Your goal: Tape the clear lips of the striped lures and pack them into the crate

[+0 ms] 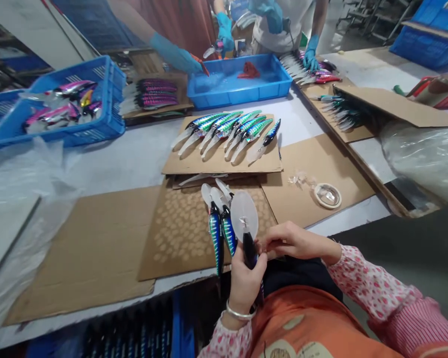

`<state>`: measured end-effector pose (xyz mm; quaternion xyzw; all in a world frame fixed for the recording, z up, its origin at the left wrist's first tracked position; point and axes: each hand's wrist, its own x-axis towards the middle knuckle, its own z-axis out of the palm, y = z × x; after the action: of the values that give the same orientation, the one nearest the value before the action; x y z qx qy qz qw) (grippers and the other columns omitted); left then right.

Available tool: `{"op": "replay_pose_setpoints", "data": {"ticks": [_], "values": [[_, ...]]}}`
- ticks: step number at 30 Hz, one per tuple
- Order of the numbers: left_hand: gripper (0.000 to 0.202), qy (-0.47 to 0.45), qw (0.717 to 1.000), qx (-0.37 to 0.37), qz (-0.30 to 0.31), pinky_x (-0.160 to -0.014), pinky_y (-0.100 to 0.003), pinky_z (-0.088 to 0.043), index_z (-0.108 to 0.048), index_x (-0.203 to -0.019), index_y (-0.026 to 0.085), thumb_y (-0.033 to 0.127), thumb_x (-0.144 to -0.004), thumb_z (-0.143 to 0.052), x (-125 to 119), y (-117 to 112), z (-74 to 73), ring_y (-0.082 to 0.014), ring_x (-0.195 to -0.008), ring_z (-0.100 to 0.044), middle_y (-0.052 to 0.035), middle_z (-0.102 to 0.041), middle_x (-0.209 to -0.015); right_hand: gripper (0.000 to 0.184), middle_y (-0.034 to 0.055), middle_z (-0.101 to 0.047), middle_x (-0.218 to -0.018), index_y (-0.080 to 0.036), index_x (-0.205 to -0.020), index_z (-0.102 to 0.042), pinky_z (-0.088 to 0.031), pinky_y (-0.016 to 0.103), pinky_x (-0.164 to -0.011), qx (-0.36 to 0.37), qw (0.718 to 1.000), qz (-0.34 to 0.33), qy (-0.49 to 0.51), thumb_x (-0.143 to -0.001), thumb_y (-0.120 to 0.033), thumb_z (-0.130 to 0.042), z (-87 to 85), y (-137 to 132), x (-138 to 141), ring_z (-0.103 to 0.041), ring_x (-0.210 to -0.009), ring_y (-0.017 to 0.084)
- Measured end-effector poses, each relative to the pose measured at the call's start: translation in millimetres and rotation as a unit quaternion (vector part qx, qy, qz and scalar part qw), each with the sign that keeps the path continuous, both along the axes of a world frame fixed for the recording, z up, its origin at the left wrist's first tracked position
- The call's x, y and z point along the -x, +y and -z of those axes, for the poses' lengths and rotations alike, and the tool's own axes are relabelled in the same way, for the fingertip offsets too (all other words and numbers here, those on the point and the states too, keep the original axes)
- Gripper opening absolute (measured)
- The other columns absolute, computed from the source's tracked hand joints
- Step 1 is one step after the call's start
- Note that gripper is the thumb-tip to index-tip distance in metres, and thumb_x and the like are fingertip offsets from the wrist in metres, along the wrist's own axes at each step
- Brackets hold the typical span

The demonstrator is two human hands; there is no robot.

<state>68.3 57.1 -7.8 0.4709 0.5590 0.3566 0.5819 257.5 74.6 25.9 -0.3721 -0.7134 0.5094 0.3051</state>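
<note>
My left hand point(245, 279) is closed around a dark fishing lure point(249, 248) held upright, its big clear lip point(244, 215) pointing away from me. My right hand point(289, 240) is pinched at the lure's side, fingertips touching it; what they pinch is too small to make out. Two blue-green striped lures point(221, 232) lie on the spotted cardboard point(179, 233) just left of my left hand. Several more striped lures point(231, 130) lie in a row on a cardboard sheet point(224, 161) further back.
A tape roll point(327, 195) and small clear bits point(297, 180) lie on cardboard to the right. Blue basket point(65, 107) of pink lures at far left, blue tray point(242, 82) at the back. Other people in blue gloves point(224, 30) work across the table. Plastic bag point(425, 159) at right.
</note>
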Motion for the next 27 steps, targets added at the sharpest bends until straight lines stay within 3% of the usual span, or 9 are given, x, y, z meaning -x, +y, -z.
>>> {"op": "replay_pose_setpoints", "data": {"ticks": [4, 7, 9, 11, 14, 19, 27], "values": [[0.040, -0.043, 0.996, 0.044, -0.058, -0.084, -0.031, -0.053, -0.061, -0.105, 0.017, 0.036, -0.072, -0.074, 7.9, -5.8, 4.2, -0.0195, -0.087, -0.066, -0.0049, -0.067, -0.092, 0.035, 0.0077, -0.068, -0.099, -0.017, -0.119, -0.060, -0.052, 0.025, -0.075, 0.041, 0.992, 0.090, 0.077, -0.096, -0.043, -0.055, 17.0, -15.9, 7.4, -0.064, -0.085, 0.016], [0.039, -0.073, 0.991, 0.048, -0.102, -0.082, -0.028, -0.052, -0.060, -0.106, 0.018, 0.036, -0.074, -0.074, 10.7, -9.4, 6.7, -0.0162, -0.082, -0.064, -0.0015, -0.065, -0.087, 0.064, 0.0041, -0.064, -0.093, -0.018, -0.130, -0.051, -0.051, 0.023, -0.063, 0.050, 0.986, 0.103, 0.120, -0.080, -0.051, -0.074, 35.9, -31.0, 17.2, -0.060, -0.074, 0.014], [0.040, -0.077, 0.990, 0.038, -0.113, -0.083, -0.028, -0.052, -0.059, -0.106, 0.018, 0.036, -0.074, -0.074, 10.2, -12.0, 8.1, -0.0156, -0.083, -0.065, -0.0012, -0.065, -0.088, 0.052, 0.0006, -0.061, -0.083, -0.019, -0.124, -0.054, -0.049, 0.022, -0.059, 0.003, 0.986, 0.140, 0.090, -0.082, -0.040, -0.075, 41.4, -36.9, 26.7, -0.056, -0.067, 0.012], [0.040, -0.067, 0.991, 0.028, -0.115, -0.083, -0.028, -0.053, -0.059, -0.106, 0.018, 0.037, -0.075, -0.075, 8.8, -15.5, 9.7, -0.0166, -0.085, -0.066, -0.0027, -0.066, -0.090, 0.028, -0.0009, -0.058, -0.077, -0.020, -0.117, -0.057, -0.047, 0.020, -0.057, -0.063, 0.973, 0.218, 0.048, -0.090, -0.026, -0.064, 37.8, -36.4, 35.1, -0.054, -0.063, 0.011], [0.037, -0.027, 0.994, -0.006, -0.103, -0.080, -0.029, -0.055, -0.060, -0.101, 0.016, 0.038, -0.075, -0.075, 6.5, -22.7, 13.1, -0.0185, -0.083, -0.068, -0.0045, -0.068, -0.087, 0.026, -0.0012, -0.056, -0.077, -0.021, -0.117, -0.056, -0.046, 0.020, -0.057, -0.149, 0.944, 0.295, 0.008, -0.092, -0.016, -0.056, 19.2, -26.1, 41.2, -0.052, -0.062, 0.010], [0.034, 0.051, 0.993, -0.070, -0.085, -0.073, -0.031, -0.056, -0.062, -0.094, 0.015, 0.042, -0.076, -0.074, 4.9, -32.9, 16.8, -0.0215, -0.078, -0.070, -0.0065, -0.070, -0.082, 0.036, -0.0002, -0.058, -0.080, -0.020, -0.122, -0.052, -0.049, 0.021, -0.061, -0.259, 0.930, 0.258, -0.038, -0.088, -0.009, -0.053, -9.5, -9.6, 45.2, -0.053, -0.064, 0.011], [0.050, 0.091, 0.986, -0.130, -0.057, -0.079, -0.035, -0.057, -0.059, -0.116, 0.015, 0.045, -0.078, -0.072, 6.2, -35.1, 13.8, -0.0271, -0.093, -0.072, -0.0127, -0.073, -0.101, 0.029, 0.0023, -0.058, -0.079, -0.017, -0.120, -0.052, -0.049, 0.024, -0.061, -0.304, 0.921, 0.234, -0.072, -0.092, -0.011, -0.052, -7.9, -11.6, 57.4, -0.053, -0.066, 0.013]]}}
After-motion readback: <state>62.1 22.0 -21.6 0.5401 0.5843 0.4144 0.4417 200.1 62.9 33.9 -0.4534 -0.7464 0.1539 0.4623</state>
